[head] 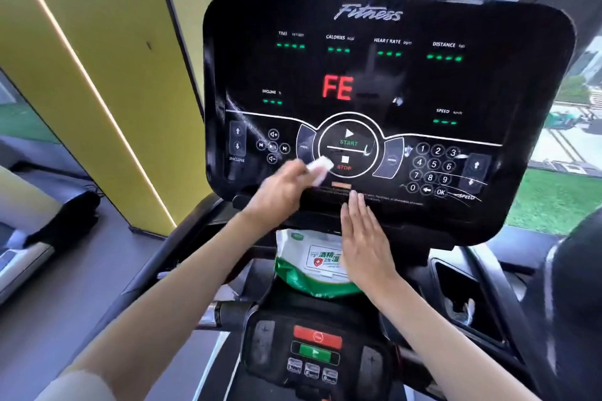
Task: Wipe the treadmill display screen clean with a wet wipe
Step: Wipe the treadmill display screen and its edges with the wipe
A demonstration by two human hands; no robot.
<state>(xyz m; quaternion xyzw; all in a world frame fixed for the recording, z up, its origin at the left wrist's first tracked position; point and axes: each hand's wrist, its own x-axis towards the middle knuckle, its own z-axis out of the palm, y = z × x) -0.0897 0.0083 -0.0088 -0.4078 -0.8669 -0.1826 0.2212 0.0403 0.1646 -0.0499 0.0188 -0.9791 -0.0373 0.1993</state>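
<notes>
The black treadmill display screen fills the upper middle of the view, lit with a red "FE" and green dashes. My left hand pinches a folded white wet wipe in front of the lower part of the screen, just left of the STOP button. My right hand is held flat with straight fingers, its fingertips at the screen's lower edge. It hangs over a green and white wet wipe pack that lies in the tray below the screen. White streaks show near the number keys.
A lower control panel with a red and a green button sits near the bottom. A cup holder recess lies at the right. A yellow wall stands left, and windows lie behind the console.
</notes>
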